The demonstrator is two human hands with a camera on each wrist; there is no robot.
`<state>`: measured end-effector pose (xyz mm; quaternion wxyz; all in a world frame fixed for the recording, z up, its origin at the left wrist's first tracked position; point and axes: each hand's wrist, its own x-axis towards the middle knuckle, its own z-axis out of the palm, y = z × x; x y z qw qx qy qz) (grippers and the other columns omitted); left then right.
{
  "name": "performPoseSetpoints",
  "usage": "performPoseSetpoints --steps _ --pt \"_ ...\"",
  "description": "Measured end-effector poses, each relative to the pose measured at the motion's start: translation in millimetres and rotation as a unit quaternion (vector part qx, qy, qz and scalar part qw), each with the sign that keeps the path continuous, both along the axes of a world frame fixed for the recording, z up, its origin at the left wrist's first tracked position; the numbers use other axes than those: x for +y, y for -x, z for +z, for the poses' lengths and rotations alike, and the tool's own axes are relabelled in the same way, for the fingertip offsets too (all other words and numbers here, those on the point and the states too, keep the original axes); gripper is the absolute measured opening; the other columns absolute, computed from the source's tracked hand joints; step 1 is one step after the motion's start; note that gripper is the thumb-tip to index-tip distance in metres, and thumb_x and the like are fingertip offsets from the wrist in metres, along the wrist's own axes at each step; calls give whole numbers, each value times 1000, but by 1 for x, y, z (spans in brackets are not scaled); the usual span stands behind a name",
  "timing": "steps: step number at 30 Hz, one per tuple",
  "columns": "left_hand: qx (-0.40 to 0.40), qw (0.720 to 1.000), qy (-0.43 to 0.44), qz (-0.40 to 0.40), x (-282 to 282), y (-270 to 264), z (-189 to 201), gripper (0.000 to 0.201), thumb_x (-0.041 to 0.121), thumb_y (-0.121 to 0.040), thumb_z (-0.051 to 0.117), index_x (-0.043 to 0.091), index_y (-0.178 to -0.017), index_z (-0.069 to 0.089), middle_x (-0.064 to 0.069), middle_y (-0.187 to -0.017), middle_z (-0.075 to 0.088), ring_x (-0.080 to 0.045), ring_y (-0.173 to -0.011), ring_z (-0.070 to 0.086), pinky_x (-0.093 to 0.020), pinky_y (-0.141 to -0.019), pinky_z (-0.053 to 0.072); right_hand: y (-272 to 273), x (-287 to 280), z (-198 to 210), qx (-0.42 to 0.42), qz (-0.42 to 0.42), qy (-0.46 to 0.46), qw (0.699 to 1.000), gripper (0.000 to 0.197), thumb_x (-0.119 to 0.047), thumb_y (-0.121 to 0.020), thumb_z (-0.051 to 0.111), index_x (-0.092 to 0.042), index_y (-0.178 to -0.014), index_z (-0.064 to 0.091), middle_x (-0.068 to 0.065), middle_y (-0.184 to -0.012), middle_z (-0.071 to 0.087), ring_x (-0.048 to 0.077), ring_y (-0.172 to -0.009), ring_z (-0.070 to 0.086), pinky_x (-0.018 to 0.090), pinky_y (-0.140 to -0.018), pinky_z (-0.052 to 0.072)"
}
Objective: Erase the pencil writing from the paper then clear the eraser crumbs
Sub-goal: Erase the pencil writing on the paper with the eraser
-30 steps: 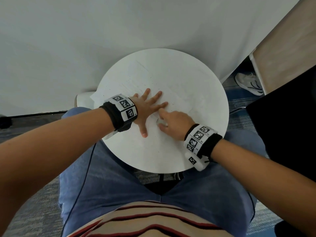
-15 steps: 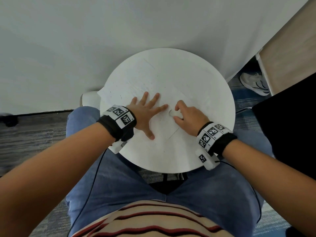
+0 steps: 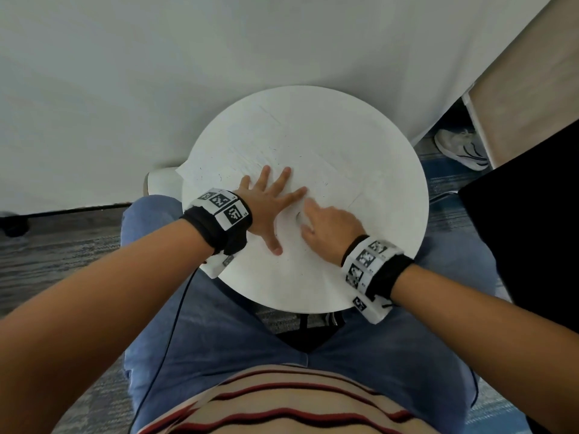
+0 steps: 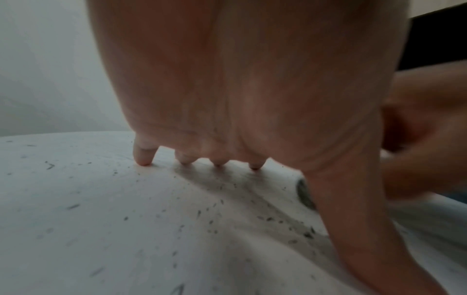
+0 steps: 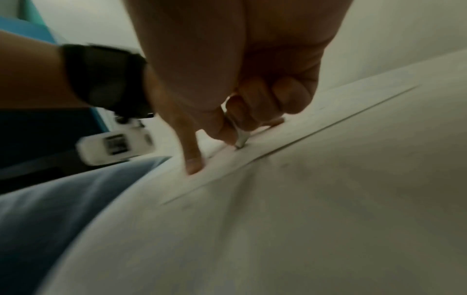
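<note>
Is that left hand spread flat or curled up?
Spread flat: the left hand presses the paper with straight, fanned fingers, fingertips touching the sheet.

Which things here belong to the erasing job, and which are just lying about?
Job: paper, eraser pinched by right hand, crumbs, left hand pressing the sheet flat.
Lying about: white shoe, round table as support only.

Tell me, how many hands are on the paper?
2. The left hand presses flat on the paper, fingers spread; the right hand, beside it, pinches the eraser.
</note>
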<state>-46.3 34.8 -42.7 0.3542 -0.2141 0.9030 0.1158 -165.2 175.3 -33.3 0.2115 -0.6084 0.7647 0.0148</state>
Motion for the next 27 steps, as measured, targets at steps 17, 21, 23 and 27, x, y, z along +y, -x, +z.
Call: performPoseSetpoints --steps 17,21,23,27 --pt "0 1000 4 -9 0 -1 -4 145 77 -61 78 43 -152 -30 -4 -156 -45 -44 -147 -30 -69 -119 0 26 -16 -6 -87 -44 14 995 28 -45 -90 55 -24 -109 53 -4 -84 58 20 -76 59 29 -61 40" --pt "-1 1000 -14 6 0 0 -4 140 77 -65 76 45 -151 -29 0 -155 -47 -40 -146 -34 -69 -119 -4 41 -20 -2 -18 -91 38 995 29 -39 -94 52 -16 -110 49 5 -87 61 28 -78 60 33 -63 46" --pt "17 999 -25 10 -1 -2 -4 129 76 -72 71 45 -154 -25 0 -157 -44 -40 -147 -33 -70 -118 -6 22 -14 -3 -7 -30 34 999 32 -39 -96 47 -15 -119 46 4 -85 60 28 -76 61 33 -60 45" --pt "28 1000 -8 4 0 -5 -6 127 75 -75 69 42 -156 -23 0 -160 -40 -40 -149 -28 -71 -117 -4 22 -15 -7 -52 -5 17 999 36 -46 -94 50 -20 -120 51 3 -95 65 23 -79 61 31 -63 46"
